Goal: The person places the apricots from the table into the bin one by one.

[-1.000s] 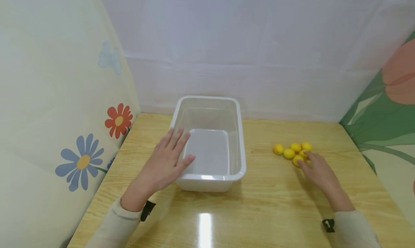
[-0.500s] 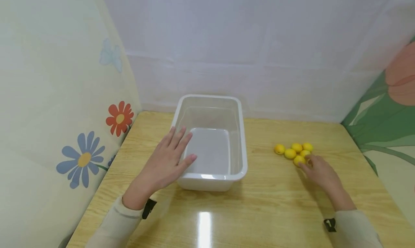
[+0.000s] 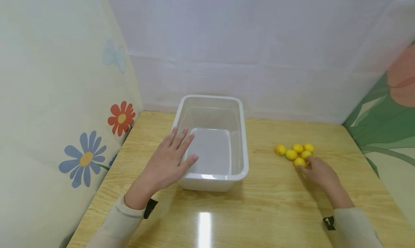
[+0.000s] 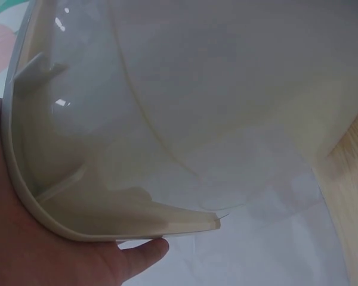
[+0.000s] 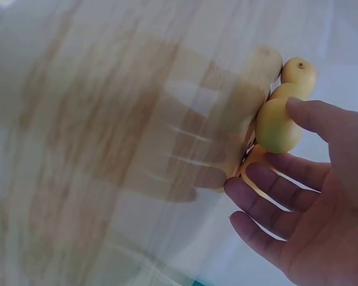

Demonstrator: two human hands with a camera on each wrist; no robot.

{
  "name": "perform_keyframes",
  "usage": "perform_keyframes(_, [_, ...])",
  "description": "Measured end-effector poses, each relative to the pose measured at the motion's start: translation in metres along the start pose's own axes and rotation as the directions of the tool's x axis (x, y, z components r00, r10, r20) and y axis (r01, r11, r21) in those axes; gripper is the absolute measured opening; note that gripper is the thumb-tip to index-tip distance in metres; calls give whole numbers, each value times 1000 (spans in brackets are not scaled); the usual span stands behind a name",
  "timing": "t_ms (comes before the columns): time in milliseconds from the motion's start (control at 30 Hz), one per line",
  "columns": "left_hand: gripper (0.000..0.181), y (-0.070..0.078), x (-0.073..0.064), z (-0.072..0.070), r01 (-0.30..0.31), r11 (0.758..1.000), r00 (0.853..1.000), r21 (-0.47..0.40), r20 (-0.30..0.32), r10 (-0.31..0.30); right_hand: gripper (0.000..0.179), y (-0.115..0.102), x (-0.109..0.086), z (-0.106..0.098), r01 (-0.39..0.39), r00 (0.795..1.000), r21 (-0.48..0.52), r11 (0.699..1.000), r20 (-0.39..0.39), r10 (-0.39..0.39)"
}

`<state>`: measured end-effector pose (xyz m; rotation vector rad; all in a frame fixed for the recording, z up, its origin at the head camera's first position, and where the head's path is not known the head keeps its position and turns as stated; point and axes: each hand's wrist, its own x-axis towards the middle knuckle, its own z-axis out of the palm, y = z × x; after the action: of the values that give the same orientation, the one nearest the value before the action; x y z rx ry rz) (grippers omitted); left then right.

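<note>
My left hand (image 3: 166, 161) rests with straight, spread fingers on the near left rim of a white plastic tub (image 3: 244, 147). In the left wrist view, the thumb (image 4: 144, 256) lies along the outside of the tub's rim (image 4: 65, 229). Over at the right, my right hand (image 3: 322, 174) reaches into a cluster of small yellow lemons (image 3: 291, 154). Thumb and index finger pinch the nearest lemon (image 5: 278, 126) from two sides, while the other fingers (image 5: 265, 208) curve loosely beside it. That lemon still sits on the table among the others.
The wooden table (image 3: 266, 212) carries the tub near its middle and the lemons to the right. A white cloth wall (image 3: 207, 42) stands behind. Flower-printed walls close in the left (image 3: 65, 96) and right (image 3: 386, 122) sides.
My right hand has shifted slightly at the nearest lemon, its fingers drawing a little closer round it. My left hand stays on the tub rim; the view has shifted slightly.
</note>
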<state>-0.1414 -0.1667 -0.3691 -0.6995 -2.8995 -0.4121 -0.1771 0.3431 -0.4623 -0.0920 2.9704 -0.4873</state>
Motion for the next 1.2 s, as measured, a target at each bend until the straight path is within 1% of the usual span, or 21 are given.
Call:
perform_keyframes(167, [72, 1, 1, 1, -4, 1000, 1000, 4, 0, 4, 67, -2, -2, -4, -23, 999, -12, 1000, 25, 23])
perform_keyframes(333, [72, 2, 1, 1, 4, 1000, 1000, 4, 10, -4, 72, -5, -3, -10, -28, 999, -22, 999, 34, 28])
perform_keyframes(533, [72, 1, 1, 1, 3, 1000, 1000, 5, 3, -3, 70, -9, -3, -18, -15, 999, 1, 1000, 30, 15])
perform_keyframes(733, [72, 1, 2, 1, 8, 1000, 1000, 5, 9, -8, 67, -11, 0, -24, 11, 1000, 7, 1000, 2, -11])
perform_keyframes(833, [72, 1, 1, 1, 13, 1000, 1000, 0, 13, -13, 68, -15, 0, -29, 29, 1000, 10, 1000, -9, -29])
perform_keyframes(1000, [72, 0, 1, 1, 13, 1000, 1000, 2, 15, -13, 72, -25, -2, -36, 35, 999, 18, 999, -10, -35])
perform_keyframes(1200, [72, 0, 1, 1, 4, 1000, 1000, 14, 6, -4, 66, -37, -2, -41, 65, 997, 23, 998, -33, -65])
